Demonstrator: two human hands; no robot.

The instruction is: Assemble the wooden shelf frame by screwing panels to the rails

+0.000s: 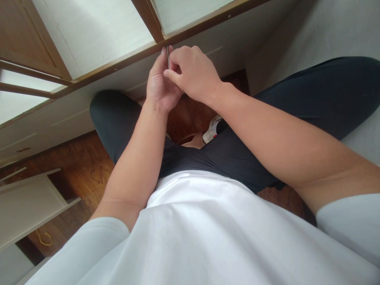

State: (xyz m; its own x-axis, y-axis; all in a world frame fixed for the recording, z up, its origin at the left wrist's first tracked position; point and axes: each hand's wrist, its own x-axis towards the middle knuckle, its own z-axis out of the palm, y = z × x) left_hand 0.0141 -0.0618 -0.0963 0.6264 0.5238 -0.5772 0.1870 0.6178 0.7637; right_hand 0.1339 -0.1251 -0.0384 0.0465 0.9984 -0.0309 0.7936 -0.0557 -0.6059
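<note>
A thin metal rod [168, 59] stands almost upright in view, its far end close to the underside of a brown wooden rail [118, 63]. My right hand [196, 73] is closed, thumb and forefinger pinched together at the rod's near end. From the left, my left hand [160, 85] has its thumb and a fingertip on either side of the rod near the rail, palm turned up. Both hands touch or nearly touch each other. Whatever the rod's tip meets is hidden by the fingers, and its handle, if any, cannot be made out.
Brown bars [150, 19] frame white panels above the rail. A pale panelled front [74, 114] lies below it. My dark-trousered legs [314, 99] are spread on both sides. At lower left, a pale board piece [32, 202] and a yellow cord [44, 239] lie near the wooden floor [86, 170].
</note>
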